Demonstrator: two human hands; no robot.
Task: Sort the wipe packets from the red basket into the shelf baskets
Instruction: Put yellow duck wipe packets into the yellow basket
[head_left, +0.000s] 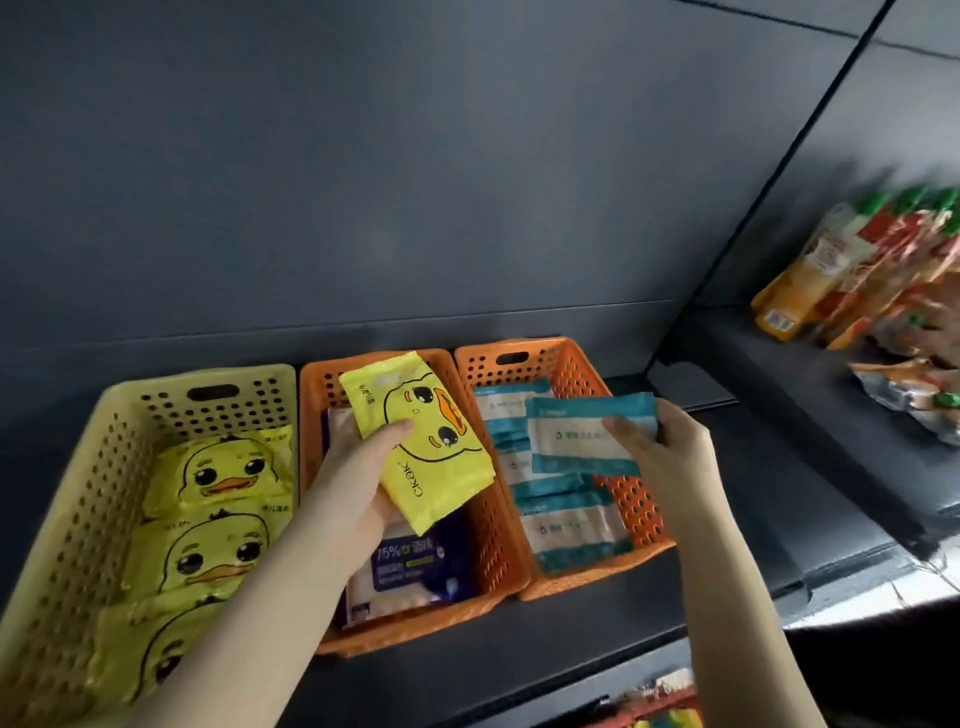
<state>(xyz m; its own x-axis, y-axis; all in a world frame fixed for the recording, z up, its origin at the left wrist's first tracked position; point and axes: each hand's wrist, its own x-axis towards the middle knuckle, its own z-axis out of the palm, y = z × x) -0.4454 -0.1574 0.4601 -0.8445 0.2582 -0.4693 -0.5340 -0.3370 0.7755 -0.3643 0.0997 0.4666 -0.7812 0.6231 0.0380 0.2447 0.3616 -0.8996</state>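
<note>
Left grip (358, 483) is curled round a yellow duck packet (431, 441), with the thumb laid across its printed face. The packet is held tilted above the middle orange basket (496, 545), in which blue-and-white alcohol packets (410, 566) are stored. Right grip (670, 447) is pinched on the right end of a teal-and-white packet (576, 436). That packet is held nearly flat over the right orange basket (571, 374), just above a row of matching teal packets (571, 525).

The placing step is judged to be in hand, with two packets being sorted at once. For the teal-and-white packet, little more than a short lowering and a release is called for, since its own basket lies directly beneath.

The duck packet is judged to hang over the wrong basket. It must be carried to the left, across the rims, to the yellow basket (62, 499), where other duck packets (223, 473) are laid in a row. Bare room is seen at that basket's rear, so the packet may be set down there.

All three baskets are stood side by side on the dark shelf (753, 493). The red basket cannot be made out with certainty, so what remains to be sorted cannot be judged.
</note>
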